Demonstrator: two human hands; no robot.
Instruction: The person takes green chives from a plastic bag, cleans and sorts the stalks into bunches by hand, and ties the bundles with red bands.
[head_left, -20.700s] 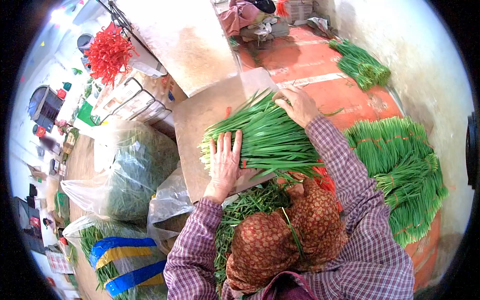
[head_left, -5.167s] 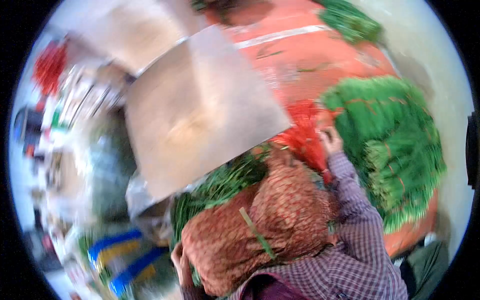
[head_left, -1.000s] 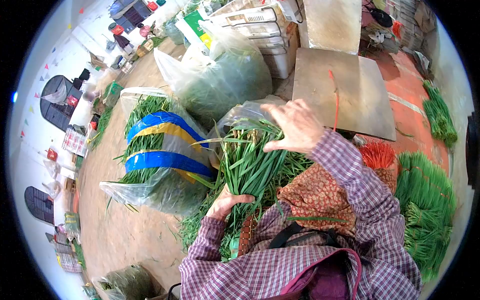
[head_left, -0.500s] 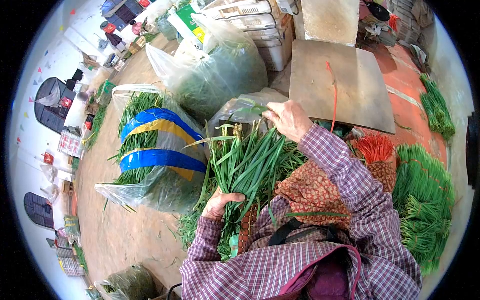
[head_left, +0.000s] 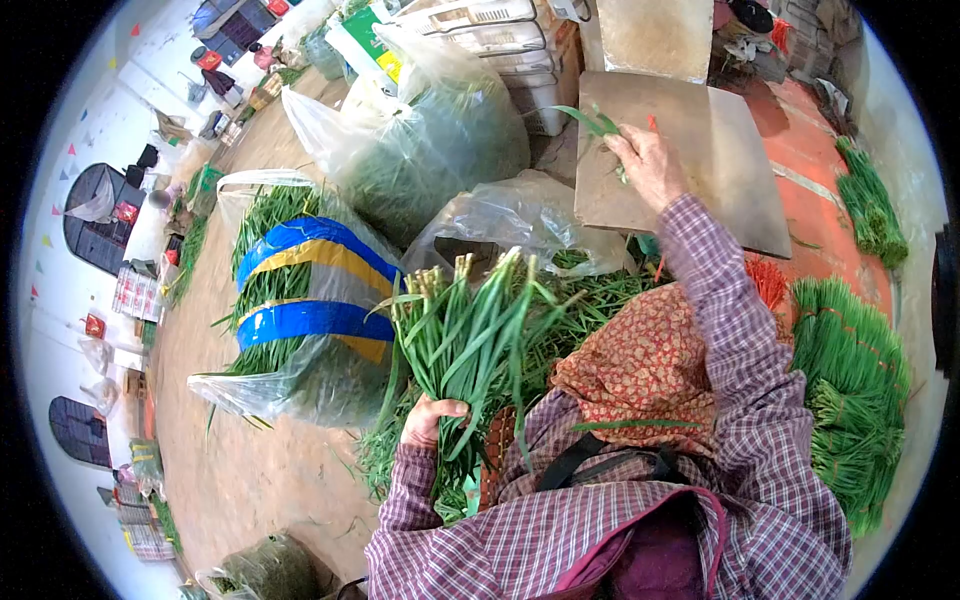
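Observation:
A thick bunch of long green leafy stalks (head_left: 465, 340) stands upright, its pale cut ends on top, with my left hand (head_left: 432, 420) wrapped round its lower part. Over the square board (head_left: 730, 165), my right hand (head_left: 648, 165) pinches a few loose green leaves (head_left: 590, 121). The red tie (head_left: 652, 123) on the board is partly hidden behind that hand. Loose greens (head_left: 590, 320) lie beneath and beside the held bunch, next to the patterned cloth (head_left: 640, 370) over my lap.
A plastic bag of greens with blue and yellow bands (head_left: 315, 320) stands at left, another full clear bag (head_left: 440, 150) behind it. White crates (head_left: 530, 65) are at the back. Tied green bundles (head_left: 850, 400) and red ties (head_left: 765, 282) lie at right.
My right hand has moved from the top of the bunch up and right over the board, carrying a few leaves. The bunch in my left hand has shifted slightly lower.

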